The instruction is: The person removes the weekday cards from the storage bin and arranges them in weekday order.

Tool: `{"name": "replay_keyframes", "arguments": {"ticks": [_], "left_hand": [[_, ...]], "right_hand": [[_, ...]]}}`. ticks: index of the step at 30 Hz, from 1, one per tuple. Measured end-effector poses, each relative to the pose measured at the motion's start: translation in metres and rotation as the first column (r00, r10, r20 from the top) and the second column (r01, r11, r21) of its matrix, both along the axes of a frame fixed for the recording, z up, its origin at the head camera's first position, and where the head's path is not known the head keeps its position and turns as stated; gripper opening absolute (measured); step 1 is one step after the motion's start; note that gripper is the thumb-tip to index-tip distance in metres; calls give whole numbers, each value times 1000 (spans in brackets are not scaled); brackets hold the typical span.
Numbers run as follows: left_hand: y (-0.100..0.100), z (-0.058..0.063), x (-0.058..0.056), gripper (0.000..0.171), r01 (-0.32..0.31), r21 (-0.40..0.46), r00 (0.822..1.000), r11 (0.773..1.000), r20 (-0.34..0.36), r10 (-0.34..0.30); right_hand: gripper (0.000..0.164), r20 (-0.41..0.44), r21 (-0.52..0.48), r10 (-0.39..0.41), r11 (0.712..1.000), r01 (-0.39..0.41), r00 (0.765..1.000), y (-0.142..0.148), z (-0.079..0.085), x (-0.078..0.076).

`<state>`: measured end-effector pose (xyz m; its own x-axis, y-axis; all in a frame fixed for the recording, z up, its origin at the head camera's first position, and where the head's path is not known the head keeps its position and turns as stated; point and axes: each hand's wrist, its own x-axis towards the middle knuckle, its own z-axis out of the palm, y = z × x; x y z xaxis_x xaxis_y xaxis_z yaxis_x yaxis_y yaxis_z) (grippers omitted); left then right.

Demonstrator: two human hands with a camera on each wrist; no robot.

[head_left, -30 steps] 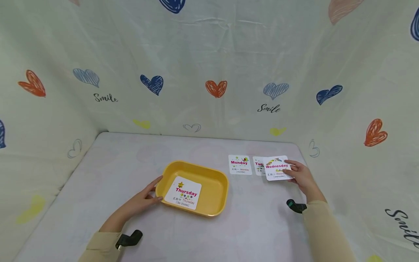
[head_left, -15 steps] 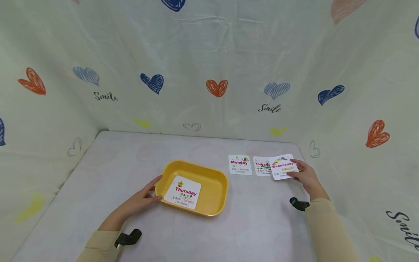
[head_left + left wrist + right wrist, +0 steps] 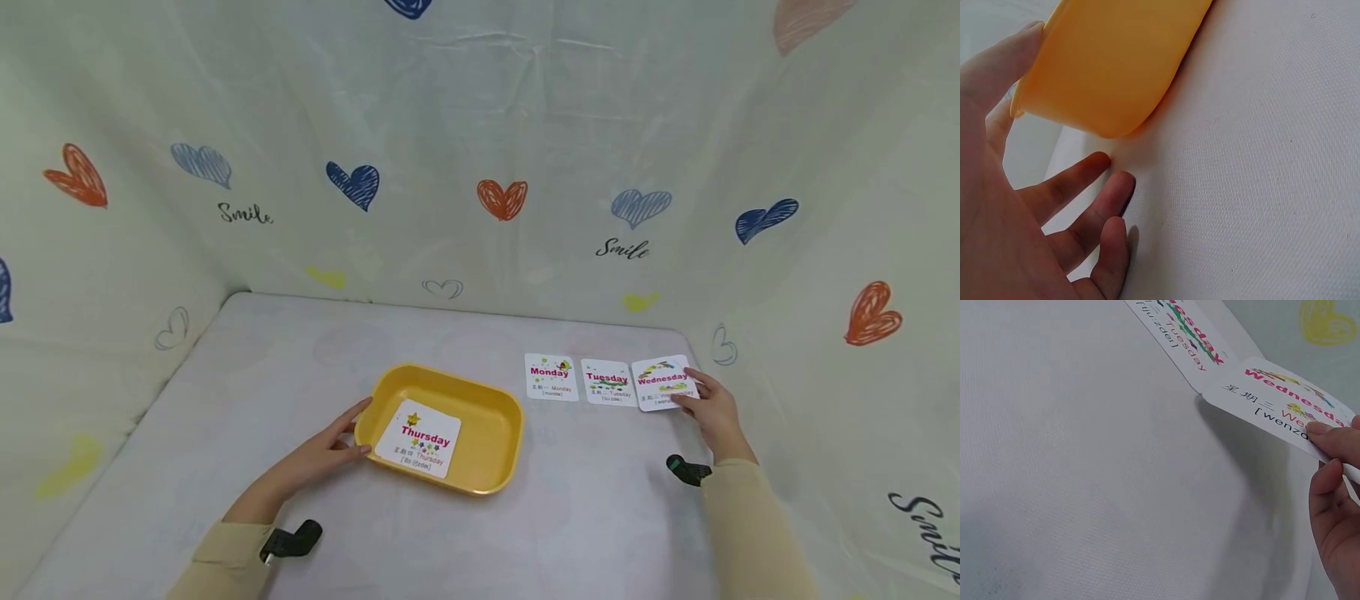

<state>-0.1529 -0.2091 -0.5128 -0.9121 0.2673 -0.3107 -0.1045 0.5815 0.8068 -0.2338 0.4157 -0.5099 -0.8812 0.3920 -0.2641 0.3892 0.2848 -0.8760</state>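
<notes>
Between thumb and fingers, my right hand (image 3: 716,417) pinches the right side of a white Wednesday card (image 3: 663,383). In the right wrist view this card (image 3: 1266,400) is tilted, its near edge raised over a shadow on the table. Its left corner meets the Tuesday card (image 3: 608,382), which lies flat beside the Monday card (image 3: 551,377). My left hand (image 3: 318,458) rests thumb and index finger on the left rim of a yellow tray (image 3: 491,442); the left wrist view shows the other fingers loose below the tray (image 3: 1104,69). A Thursday card (image 3: 420,439) lies inside the tray.
The white tabletop (image 3: 300,367) ends at a back edge against a hanging cloth (image 3: 420,242) printed with hearts and "Smile". The cloth also hangs at both sides. A dark camera mount sits at each wrist, the left mount (image 3: 292,540) and the right mount (image 3: 687,470).
The right hand has slid the Wednesday card rightward, from overlapping the Tuesday card to beside it, so the Tuesday card now shows almost whole. The left hand and tray stay put.
</notes>
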Motion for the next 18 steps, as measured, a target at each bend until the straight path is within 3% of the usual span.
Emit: {"name": "replay_keyframes", "arguments": {"ticks": [14, 18], "left_hand": [[0, 0, -1, 79, 10, 14, 1000, 1000, 9, -10], [0, 0, -1, 80, 6, 20, 1000, 1000, 10, -6]], "right_hand": [[66, 10, -29, -90, 995, 91, 996, 8, -14, -6], [68, -1, 15, -86, 996, 86, 996, 10, -19, -8]]}}
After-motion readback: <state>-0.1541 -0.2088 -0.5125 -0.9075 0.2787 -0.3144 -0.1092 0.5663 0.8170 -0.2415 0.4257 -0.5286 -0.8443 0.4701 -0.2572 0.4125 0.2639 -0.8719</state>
